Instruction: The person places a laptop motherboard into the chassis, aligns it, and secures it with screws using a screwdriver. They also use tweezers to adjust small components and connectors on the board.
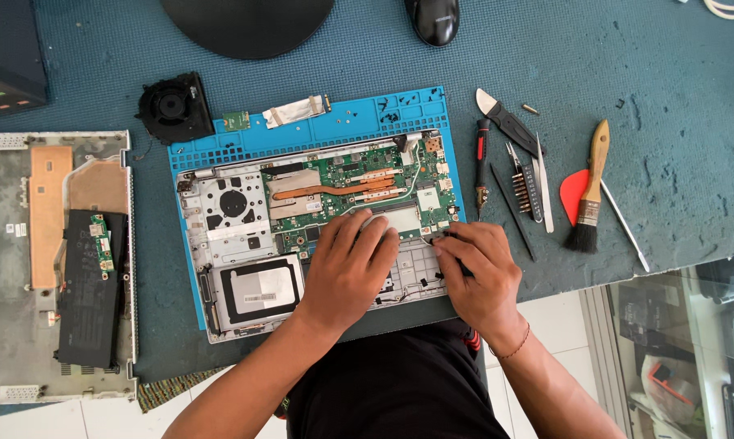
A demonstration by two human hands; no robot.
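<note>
The opened grey laptop chassis with its green circuit board (326, 199) lies on a blue silicone work mat (342, 122) at the table's centre. The left hand (346, 272) rests flat, fingers spread, on it. The right hand (481, 272), at three o'clock, pinches a thin white wire (418, 183); a wooden-handled brush (590, 191) lies further right.

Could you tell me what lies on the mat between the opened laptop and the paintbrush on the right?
In the head view, a row of hand tools lies between the opened laptop and the paintbrush: a red-handled screwdriver, tweezers and an orange pick.
</note>
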